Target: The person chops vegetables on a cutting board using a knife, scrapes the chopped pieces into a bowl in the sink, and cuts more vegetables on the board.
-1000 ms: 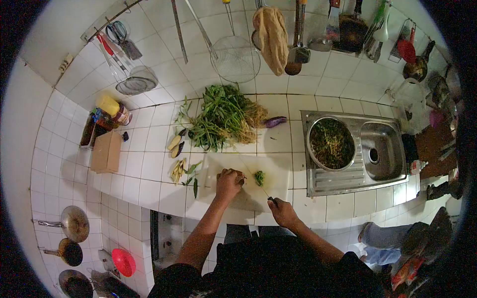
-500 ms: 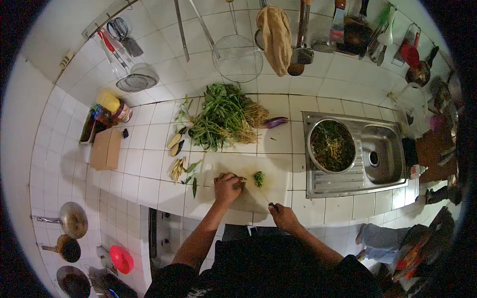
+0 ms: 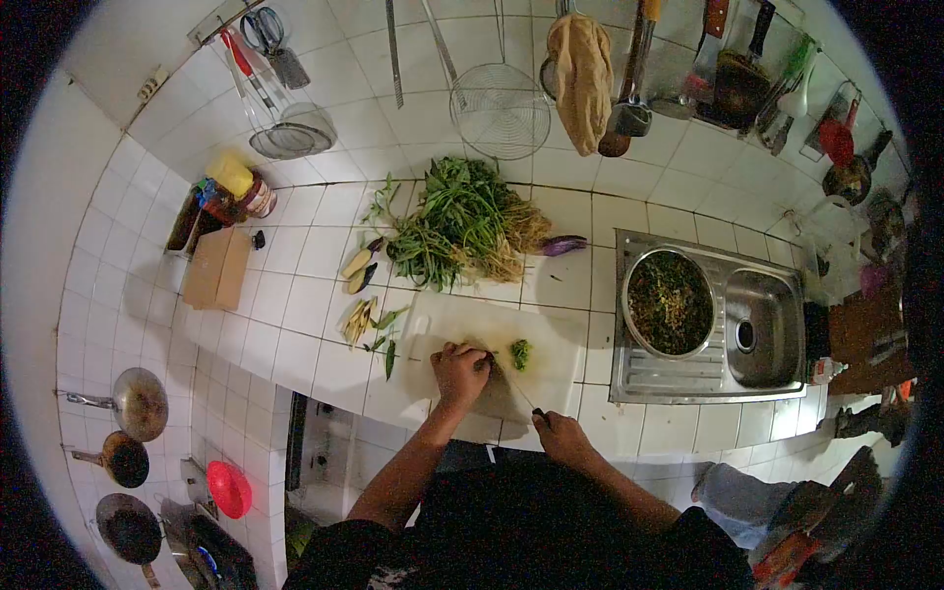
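Observation:
My left hand (image 3: pixel 461 373) is closed on the white cutting board (image 3: pixel 551 320), its fingers curled round a small dark piece that is mostly hidden. My right hand (image 3: pixel 566 436) grips the dark handle of a knife (image 3: pixel 524 397), whose thin blade points up and left towards the left fingertips. A small heap of chopped greens (image 3: pixel 520 353) lies on the board to the right of my left hand. Beyond the board is a large bunch of leafy greens with roots (image 3: pixel 462 221), with a purple eggplant (image 3: pixel 563 246) at its right.
Cut pale vegetable strips (image 3: pixel 358 323) and eggplant pieces (image 3: pixel 358 263) lie left of the board. A bowl of chopped food (image 3: pixel 670 303) stands on the sink's drainboard (image 3: pixel 654 377). A cardboard box (image 3: pixel 216 268) is at the left. Another person's legs (image 3: pixel 742 494) show at the lower right.
The head view has shifted and tilted a little. My left hand has moved slightly right, closer to the chopped greens, still curled; my right hand keeps hold of the knife.

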A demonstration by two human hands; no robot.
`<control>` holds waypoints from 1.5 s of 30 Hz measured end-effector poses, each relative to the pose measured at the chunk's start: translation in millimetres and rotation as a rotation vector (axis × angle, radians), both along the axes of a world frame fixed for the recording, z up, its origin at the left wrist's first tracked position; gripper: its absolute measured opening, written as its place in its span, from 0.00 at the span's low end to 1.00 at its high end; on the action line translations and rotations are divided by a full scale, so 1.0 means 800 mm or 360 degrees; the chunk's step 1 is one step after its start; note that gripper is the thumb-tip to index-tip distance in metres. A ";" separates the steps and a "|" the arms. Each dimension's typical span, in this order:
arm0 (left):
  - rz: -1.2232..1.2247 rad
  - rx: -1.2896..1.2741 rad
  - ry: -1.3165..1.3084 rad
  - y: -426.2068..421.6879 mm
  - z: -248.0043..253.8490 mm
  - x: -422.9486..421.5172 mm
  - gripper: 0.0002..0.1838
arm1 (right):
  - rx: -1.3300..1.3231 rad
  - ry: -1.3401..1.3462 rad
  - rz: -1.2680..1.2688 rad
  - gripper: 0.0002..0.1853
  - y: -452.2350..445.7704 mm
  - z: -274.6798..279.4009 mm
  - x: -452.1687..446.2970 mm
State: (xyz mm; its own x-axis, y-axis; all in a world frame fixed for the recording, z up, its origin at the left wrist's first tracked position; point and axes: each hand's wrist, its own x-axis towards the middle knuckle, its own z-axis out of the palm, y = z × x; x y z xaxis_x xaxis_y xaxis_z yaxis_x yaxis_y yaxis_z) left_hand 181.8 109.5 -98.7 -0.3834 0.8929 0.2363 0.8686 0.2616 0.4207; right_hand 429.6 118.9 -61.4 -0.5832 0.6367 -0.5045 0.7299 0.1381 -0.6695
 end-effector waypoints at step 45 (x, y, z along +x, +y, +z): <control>-0.0418 -0.0268 -0.0005 -0.063 0.026 -0.075 0.55 | 0.0083 -0.0009 -0.0486 0.31 -0.055 -0.019 -0.052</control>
